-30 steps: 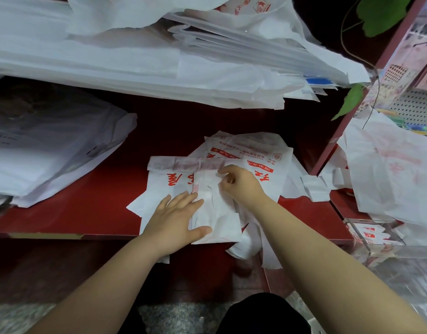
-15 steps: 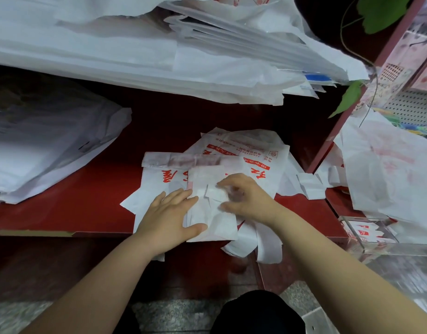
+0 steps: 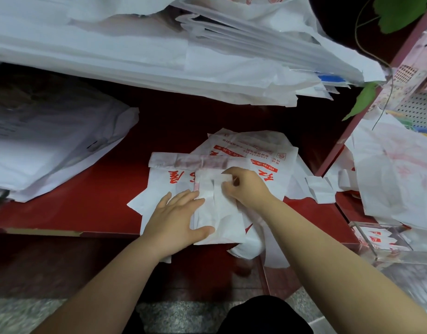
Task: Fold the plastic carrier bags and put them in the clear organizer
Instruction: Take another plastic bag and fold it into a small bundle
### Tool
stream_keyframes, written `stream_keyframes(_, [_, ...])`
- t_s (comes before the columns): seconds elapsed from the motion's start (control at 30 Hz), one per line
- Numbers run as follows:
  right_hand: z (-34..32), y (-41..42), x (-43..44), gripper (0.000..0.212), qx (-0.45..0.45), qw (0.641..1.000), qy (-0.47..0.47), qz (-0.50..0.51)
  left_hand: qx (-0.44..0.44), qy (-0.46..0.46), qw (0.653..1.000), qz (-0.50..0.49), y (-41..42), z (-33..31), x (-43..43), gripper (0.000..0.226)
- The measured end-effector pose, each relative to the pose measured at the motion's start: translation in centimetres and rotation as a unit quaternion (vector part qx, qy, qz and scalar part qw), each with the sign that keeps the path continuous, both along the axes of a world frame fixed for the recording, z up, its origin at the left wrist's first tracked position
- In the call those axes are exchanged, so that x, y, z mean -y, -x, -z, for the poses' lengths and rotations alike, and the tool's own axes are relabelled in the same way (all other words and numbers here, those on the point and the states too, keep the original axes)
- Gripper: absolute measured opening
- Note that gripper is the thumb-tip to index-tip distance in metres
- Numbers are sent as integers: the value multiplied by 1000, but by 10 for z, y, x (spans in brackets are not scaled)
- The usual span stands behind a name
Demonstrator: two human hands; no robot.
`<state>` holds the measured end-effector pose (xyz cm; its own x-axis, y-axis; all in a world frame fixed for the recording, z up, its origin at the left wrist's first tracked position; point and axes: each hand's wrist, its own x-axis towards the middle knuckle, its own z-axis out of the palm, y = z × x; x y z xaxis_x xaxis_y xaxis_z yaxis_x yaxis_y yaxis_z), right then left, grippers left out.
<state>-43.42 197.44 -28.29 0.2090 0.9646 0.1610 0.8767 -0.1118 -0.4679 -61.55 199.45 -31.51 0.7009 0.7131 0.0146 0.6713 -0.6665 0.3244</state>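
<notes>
A white carrier bag [image 3: 217, 213] with red print lies partly folded on the red shelf [image 3: 87, 201], on top of other flat printed bags [image 3: 256, 150]. My left hand [image 3: 176, 218] lies flat on the bag's left side, fingers straight, thumb along its near edge. My right hand [image 3: 246, 186] has curled fingers that pinch a white handle strip at the bag's upper middle. The clear organizer [image 3: 381, 239] stands at the lower right and holds several folded bags with red marks.
A thick stack of white bags [image 3: 159, 44] overhangs from the shelf above. Another pile of bags [image 3: 46, 145] lies at the left. Loose crumpled bags [image 3: 395, 169] sit right of a red upright post [image 3: 366, 107]. Green leaves [image 3: 398, 10] hang at the top right.
My right hand dipped toward me over the bag and has moved back up to its upper middle, pinching the handle strip there. My left hand has stayed pressed flat on the bag.
</notes>
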Motion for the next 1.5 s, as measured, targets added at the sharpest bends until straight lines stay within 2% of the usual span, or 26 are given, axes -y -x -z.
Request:
stream_keyframes(0.17, [4, -1, -16, 42, -80, 993, -27, 78, 10, -3, 1000, -2, 0, 1, -1, 113])
stream_keyframes(0.27, [4, -1, -10, 35, -96, 987, -82, 94, 19, -7, 1000, -4, 0, 3, -1, 112])
stream_keyframes(0.33, [3, 1, 8, 26, -108, 984, -121, 71, 29, -3, 1000, -6, 1, 4, -1, 111])
stream_keyframes(0.4, [4, 5, 35, 32, -113, 984, -136, -10, 39, 2, 999, -9, 1, 4, -1, 111])
stream_keyframes(0.47, [9, 12, 65, 51, -68, 984, -125, -106, 42, -5, 999, -12, 0, 4, 0, 111])
stream_keyframes(0.57, [31, 12, 90, 52, 100, 967, -134, -193, 45, -15, 999, -13, -1, 4, 2, 111])
stream_keyframes(0.63, [40, 10, 91, 43, 176, 951, -153, -201, 48, -14, 999, -8, 1, 4, 3, 109])
stream_keyframes(0.7, [41, 11, 89, 35, 199, 945, -175, -190, 53, -18, 998, 1, 1, 3, 2, 106])
stream_keyframes(0.8, [39, 16, 84, 35, 223, 944, -165, -179, 68, -28, 997, 29, 3, 2, 4, 106])
stream_keyframes(0.9, [38, 19, 83, 33, 201, 953, -154, -166, 142, -22, 988, 65, 8, 0, 10, 114])
stream_keyframes(1.0, [35, 21, 84, 32, 178, 956, -171, -158, 143, -83, 980, 115, 17, -6, 23, 82])
stream_keyframes(1.1, [35, 24, 89, 30, 159, 956, -194, -154, 139, -148, 974, 96, 24, 3, 29, 59])
stream_keyframes(1.3, [46, 26, 103, 28, 39, 968, -187, -163, 229, -135, 963, 44, 24, 25, 31, 33])
stream_keyframes(1.4, [48, 21, 104, 32, 32, 970, -191, -144, 270, -135, 953, 19, 22, 25, 33, 34])
stream_keyframes(1.43, [47, 20, 103, 33, 32, 971, -191, -142, 288, -122, 950, 10, 21, 24, 34, 35])
stream_keyframes(1.5, [43, 18, 101, 29, 9, 974, -185, -132, 323, -39, 945, -27, 23, 18, 35, 27])
